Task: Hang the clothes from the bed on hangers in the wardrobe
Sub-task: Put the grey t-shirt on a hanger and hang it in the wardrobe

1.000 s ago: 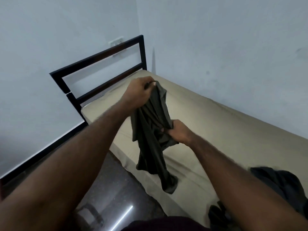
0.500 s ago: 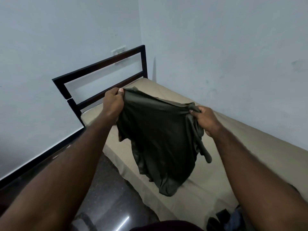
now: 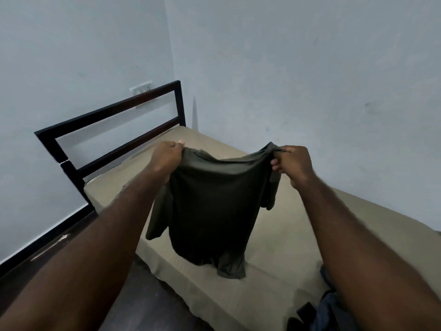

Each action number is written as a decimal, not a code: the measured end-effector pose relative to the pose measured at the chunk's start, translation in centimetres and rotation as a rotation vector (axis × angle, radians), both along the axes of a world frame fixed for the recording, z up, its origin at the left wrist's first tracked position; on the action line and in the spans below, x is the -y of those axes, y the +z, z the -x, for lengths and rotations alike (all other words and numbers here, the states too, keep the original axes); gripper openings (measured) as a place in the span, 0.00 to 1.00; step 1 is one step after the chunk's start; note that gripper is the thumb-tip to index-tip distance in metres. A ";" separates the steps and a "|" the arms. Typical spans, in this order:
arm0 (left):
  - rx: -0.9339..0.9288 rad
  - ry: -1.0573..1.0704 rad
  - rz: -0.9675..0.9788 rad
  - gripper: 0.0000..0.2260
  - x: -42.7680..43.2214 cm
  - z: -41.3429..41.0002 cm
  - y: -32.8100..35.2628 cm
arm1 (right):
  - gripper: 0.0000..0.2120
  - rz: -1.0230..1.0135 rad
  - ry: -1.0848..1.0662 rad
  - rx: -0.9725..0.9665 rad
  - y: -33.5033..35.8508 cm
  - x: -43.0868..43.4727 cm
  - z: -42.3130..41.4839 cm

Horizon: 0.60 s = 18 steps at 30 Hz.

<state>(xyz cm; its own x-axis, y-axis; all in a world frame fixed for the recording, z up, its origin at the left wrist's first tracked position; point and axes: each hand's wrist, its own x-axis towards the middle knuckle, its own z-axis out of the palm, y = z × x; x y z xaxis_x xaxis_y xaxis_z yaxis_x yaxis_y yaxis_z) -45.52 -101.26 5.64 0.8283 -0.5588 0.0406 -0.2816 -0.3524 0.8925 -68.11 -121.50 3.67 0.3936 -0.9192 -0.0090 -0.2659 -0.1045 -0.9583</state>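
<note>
Beige-sheeted bed [image 3: 298,235], pale corner. Dark olive fabric T-shirt [image 3: 214,204] held spread, shoulders pinched by left hand [image 3: 167,156] and right hand [image 3: 293,163] fingers [image 3: 276,167]; hanger needed next.

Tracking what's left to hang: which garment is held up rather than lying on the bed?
The olive T-shirt, stretched between left hand and right hand; the dark blue clothes lie on the bed.

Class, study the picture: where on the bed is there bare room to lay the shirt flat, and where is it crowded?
Bare sheet runs from the headboard to the hanging olive shirt, and along the wall beyond the right hand. Crowded: the near right corner, where dark clothes lie, and the middle, where the shirt hangs.
</note>
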 end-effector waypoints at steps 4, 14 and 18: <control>0.049 -0.439 0.002 0.12 0.7 4.1 1.4 | 0.06 -0.070 0.103 0.178 1.8 -2.7 -0.7; 0.031 -0.835 -0.108 0.17 2.3 7.1 1.8 | 0.07 -0.040 0.622 0.160 5.3 -8.4 -1.8; 0.060 -0.684 -0.139 0.08 2.5 7.1 0.6 | 0.05 -0.035 0.466 0.160 4.2 -8.4 -0.9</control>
